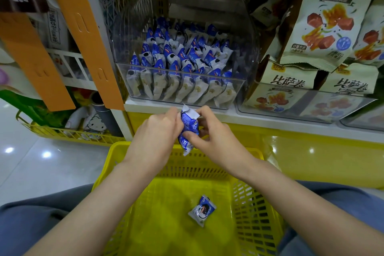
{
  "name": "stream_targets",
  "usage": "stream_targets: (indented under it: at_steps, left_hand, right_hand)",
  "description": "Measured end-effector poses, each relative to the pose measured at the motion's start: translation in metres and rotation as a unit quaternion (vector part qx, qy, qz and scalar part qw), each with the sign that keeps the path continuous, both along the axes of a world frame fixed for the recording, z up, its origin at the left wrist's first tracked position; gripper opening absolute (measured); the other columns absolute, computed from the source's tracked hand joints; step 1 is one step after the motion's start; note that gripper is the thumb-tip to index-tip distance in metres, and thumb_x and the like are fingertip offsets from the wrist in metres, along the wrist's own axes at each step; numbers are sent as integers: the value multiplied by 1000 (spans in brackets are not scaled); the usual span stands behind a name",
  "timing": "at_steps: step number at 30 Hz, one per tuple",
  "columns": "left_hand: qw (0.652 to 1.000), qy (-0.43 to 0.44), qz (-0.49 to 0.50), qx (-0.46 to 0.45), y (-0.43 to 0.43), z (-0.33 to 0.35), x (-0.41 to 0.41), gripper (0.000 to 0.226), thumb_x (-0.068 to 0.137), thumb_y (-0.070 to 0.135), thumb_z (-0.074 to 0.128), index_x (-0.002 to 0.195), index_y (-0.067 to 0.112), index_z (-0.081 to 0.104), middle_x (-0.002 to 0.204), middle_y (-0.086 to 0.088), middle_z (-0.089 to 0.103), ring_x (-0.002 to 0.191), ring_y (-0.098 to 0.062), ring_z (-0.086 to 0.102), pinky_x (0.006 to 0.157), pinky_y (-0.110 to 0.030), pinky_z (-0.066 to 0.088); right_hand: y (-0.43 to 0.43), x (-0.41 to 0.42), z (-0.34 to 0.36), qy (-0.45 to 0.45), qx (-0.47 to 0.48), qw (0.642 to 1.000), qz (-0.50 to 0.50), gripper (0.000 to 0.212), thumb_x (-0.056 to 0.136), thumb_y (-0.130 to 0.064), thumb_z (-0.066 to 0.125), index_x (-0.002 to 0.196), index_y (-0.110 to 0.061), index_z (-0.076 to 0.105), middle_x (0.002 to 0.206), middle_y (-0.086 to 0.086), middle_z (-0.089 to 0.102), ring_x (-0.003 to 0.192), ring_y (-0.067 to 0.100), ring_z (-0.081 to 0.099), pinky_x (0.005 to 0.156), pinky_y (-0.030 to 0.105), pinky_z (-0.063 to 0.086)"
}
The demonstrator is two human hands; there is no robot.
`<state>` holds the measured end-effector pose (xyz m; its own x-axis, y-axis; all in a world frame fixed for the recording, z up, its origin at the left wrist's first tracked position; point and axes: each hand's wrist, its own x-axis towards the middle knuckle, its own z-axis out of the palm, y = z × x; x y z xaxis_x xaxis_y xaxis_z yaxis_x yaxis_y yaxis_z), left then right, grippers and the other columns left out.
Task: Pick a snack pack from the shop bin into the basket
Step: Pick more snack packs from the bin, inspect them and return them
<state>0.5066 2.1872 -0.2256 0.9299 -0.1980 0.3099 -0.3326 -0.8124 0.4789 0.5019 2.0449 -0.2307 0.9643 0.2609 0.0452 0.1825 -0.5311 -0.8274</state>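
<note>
I read the clearest print on the beige bags (324, 25) stacked to the right of the bin: big dark characters "比萨卷", and on one bag a small panel saying "计量方式", beside pictures of red cubes and orange strips. More of these bags sit lower down behind a second clear tray (307, 110), with the same three characters showing. The print on the blue packs is too small for me to make out.

The snack pack (188, 130) is a small pillow wrapper, blue with white crimped ends, and its top end is crumpled and standing up. Both hands are on it. My left hand (158, 131) curls its fingers round the upper left side, and my right hand (217, 138) pinches the lower part between thumb and fingers. The pack hangs upright above the far rim of the yellow basket (258, 210), just in front of the white shelf edge below the bin.

The clear bin (248, 52) is far and centre, filled with rows of the same blue-and-white packs (182, 58) standing on end. One more pack (202, 210) lies flat on the basket floor, showing a dark round biscuit on its white half.

At far left, orange strips (87, 33) hang down over a yellow wire rack (62, 133).
</note>
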Motion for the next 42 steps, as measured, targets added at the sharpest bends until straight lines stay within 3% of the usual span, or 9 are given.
stream_targets:
  at_steps: [7,14,18,24,28,31,34,39,42]
  left_hand:
    - [993,65,-10,-101,-8,-7,-1,21,93,16,46,110,12,58,87,-7,64,78,-25,57,70,-41,45]
    - [995,52,-14,-83,-5,-6,-1,13,94,16,43,94,11,55,73,-3,54,68,-25,52,59,-39,39]
    - [997,22,-26,-69,-6,-6,-4,13,96,22,40,85,19,46,69,4,48,62,-16,48,53,-27,35]
    - [989,53,-7,-138,-9,-9,2,15,96,22,43,96,20,57,74,9,54,64,-5,49,57,-13,36]
    - [978,96,-17,-184,-12,-11,0,30,92,27,51,122,25,50,96,15,59,83,2,56,68,-9,42]
    - [969,108,-35,-218,-13,-12,-2,25,93,20,50,117,27,44,95,19,59,85,8,58,68,-9,47]
    - [946,136,-14,-294,-11,-8,3,16,96,12,43,104,24,48,96,2,67,83,-12,64,72,-32,54]
    - [815,287,-4,-502,-13,5,9,29,100,25,31,89,26,58,84,7,67,81,-9,64,67,-22,50]
    - [834,305,-34,-459,-14,3,5,36,90,49,39,101,25,63,98,5,70,93,-5,65,84,-25,51]
  right_hand:
    - [-2,4,2,24,52,997,-48,11,95,-28,48,103,-23,43,95,0,66,81,21,66,74,51,53]
    - [0,6,1,40,43,998,-39,23,92,-40,49,107,-24,43,100,-2,68,83,14,66,79,47,54]
    - [-3,7,1,18,21,998,-59,20,92,-41,48,102,-24,47,70,-10,61,62,-3,59,65,30,55]
    - [0,9,2,20,36,997,-69,13,96,-33,45,101,-21,43,73,-9,59,60,-4,58,49,16,42]
    - [0,14,4,53,118,984,-122,16,96,-31,44,105,-19,48,93,1,65,82,12,64,74,33,52]
    - [0,16,5,67,150,978,-129,12,96,-28,46,102,-18,50,98,10,66,83,20,64,76,40,52]
    - [0,17,6,69,174,980,-66,25,96,-23,45,120,-16,49,104,1,63,89,7,63,81,27,53]
    - [-1,13,7,61,163,985,-12,45,91,-17,55,134,-20,38,113,-10,57,99,-6,57,88,11,45]
    - [0,10,5,31,98,992,-75,63,80,-27,69,132,-19,34,103,-15,54,87,-8,56,81,11,46]
